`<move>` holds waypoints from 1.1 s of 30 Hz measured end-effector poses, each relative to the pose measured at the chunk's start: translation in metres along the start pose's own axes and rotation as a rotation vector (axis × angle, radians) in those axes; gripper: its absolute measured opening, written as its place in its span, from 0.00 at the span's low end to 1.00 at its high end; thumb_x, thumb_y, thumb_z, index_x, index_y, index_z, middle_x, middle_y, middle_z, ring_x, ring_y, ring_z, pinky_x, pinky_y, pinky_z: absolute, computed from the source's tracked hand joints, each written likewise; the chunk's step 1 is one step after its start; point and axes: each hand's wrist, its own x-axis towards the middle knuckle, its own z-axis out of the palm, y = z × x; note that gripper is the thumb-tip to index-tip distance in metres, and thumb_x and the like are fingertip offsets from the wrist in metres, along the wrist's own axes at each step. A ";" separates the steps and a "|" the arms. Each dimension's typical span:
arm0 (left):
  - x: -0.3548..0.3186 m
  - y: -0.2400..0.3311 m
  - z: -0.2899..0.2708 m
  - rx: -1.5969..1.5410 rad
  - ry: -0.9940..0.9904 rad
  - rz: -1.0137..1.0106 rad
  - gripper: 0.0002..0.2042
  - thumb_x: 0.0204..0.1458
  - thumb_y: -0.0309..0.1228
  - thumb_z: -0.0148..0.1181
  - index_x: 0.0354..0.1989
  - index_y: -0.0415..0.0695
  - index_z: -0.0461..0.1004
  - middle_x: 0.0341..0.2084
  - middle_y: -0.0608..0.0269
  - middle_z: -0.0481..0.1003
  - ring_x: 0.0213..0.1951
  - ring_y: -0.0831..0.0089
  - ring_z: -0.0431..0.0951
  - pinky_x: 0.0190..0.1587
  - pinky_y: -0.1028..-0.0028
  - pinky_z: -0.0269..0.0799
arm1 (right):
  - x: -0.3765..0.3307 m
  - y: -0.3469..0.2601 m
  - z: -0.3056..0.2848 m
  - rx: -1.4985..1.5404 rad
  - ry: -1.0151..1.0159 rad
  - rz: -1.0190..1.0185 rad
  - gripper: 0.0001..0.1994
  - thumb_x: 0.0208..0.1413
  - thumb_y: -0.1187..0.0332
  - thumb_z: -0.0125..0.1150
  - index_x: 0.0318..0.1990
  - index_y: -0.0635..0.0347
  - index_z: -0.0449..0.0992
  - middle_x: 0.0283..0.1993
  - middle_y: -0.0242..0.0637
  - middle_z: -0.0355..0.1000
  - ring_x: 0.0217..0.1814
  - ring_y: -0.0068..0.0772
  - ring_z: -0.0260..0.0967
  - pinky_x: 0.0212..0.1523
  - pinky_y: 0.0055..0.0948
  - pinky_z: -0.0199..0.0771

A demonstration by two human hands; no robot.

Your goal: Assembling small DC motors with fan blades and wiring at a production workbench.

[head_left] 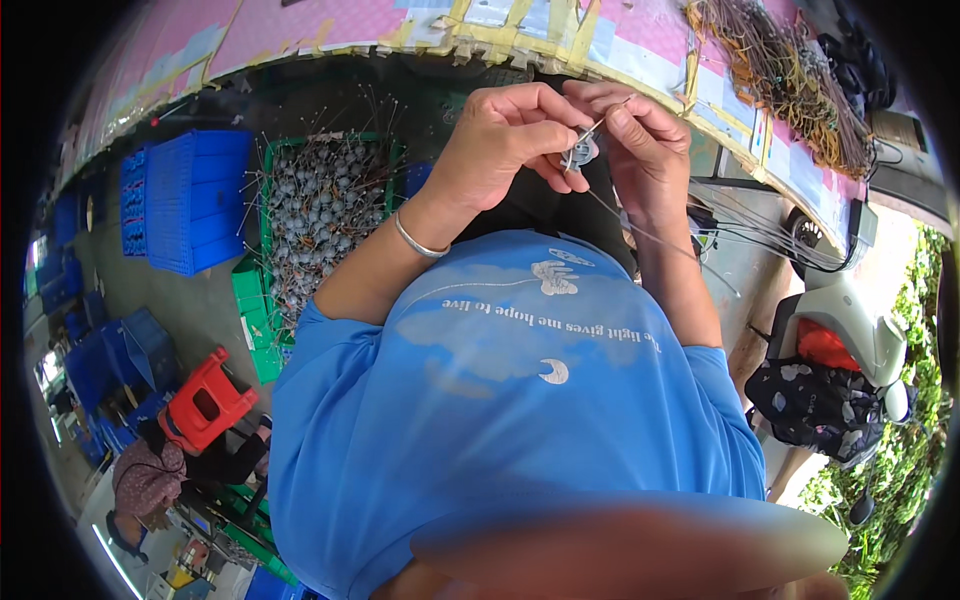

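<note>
— What were your hands doing at that point?

— My left hand (500, 135) was raised in front of my chest, thumb and fingers pinched around a small grey round part (581, 152). My right hand (640, 140) met it there, fingertips clamped on a thin wire (640, 228) that ran from the part down past my right forearm. So both hands were closed, one on the part, one on the wire, touching each other just above my blue shirt (500, 400).

— How far along were you?

— Hard to say exactly. That one piece looked to be in the middle of being handled, wire already on it. Below my left wrist stood a green crate (268, 200) heaped with the same grey round parts, wires sticking out every way, so I'd judge plenty was either done or waiting; I couldn't tell which.

— And farther out?

— A blue crate (190, 200) stood beside the green one, a red stool (205, 402) lower left near another person sitting. Beyond my hands ran a pink board (300, 30) patched with yellow tape, a bundle of brownish wires (790, 80) lying at its right end.
</note>
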 end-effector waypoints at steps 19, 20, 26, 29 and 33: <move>0.023 -0.007 -0.001 0.036 -0.085 0.182 0.20 0.42 0.13 0.63 0.48 0.28 0.71 0.34 0.55 0.77 0.37 0.71 0.81 0.43 0.65 0.84 | 0.019 -0.013 -0.018 -0.390 0.168 0.159 0.11 0.66 0.66 0.53 0.39 0.65 0.77 0.43 0.40 0.78 0.44 0.28 0.75 0.53 0.31 0.73; 0.025 -0.005 -0.003 0.035 -0.090 0.184 0.20 0.42 0.13 0.63 0.48 0.28 0.71 0.34 0.55 0.77 0.37 0.71 0.81 0.43 0.65 0.84 | 0.025 -0.018 -0.028 -0.464 0.172 0.086 0.11 0.66 0.66 0.52 0.41 0.65 0.77 0.43 0.40 0.78 0.45 0.28 0.75 0.51 0.28 0.74; 0.032 -0.017 -0.023 -0.012 -0.043 0.139 0.21 0.43 0.11 0.64 0.49 0.30 0.71 0.34 0.58 0.77 0.37 0.70 0.82 0.45 0.66 0.83 | 0.092 -0.046 -0.107 -0.864 0.146 0.126 0.11 0.63 0.68 0.56 0.45 0.67 0.77 0.40 0.38 0.78 0.41 0.24 0.75 0.43 0.23 0.77; 0.032 -0.020 -0.022 -0.001 -0.076 0.079 0.21 0.45 0.12 0.65 0.50 0.30 0.71 0.35 0.57 0.78 0.38 0.68 0.82 0.45 0.68 0.81 | 0.148 -0.063 -0.143 -1.038 0.155 0.124 0.13 0.59 0.67 0.61 0.46 0.66 0.78 0.36 0.36 0.78 0.38 0.22 0.75 0.37 0.21 0.74; 0.032 -0.024 -0.026 0.027 -0.092 0.006 0.20 0.46 0.14 0.65 0.49 0.30 0.70 0.35 0.55 0.79 0.39 0.66 0.83 0.45 0.71 0.80 | 0.214 -0.063 -0.108 -1.376 0.245 0.076 0.13 0.57 0.66 0.63 0.47 0.63 0.79 0.32 0.35 0.78 0.36 0.21 0.76 0.34 0.20 0.72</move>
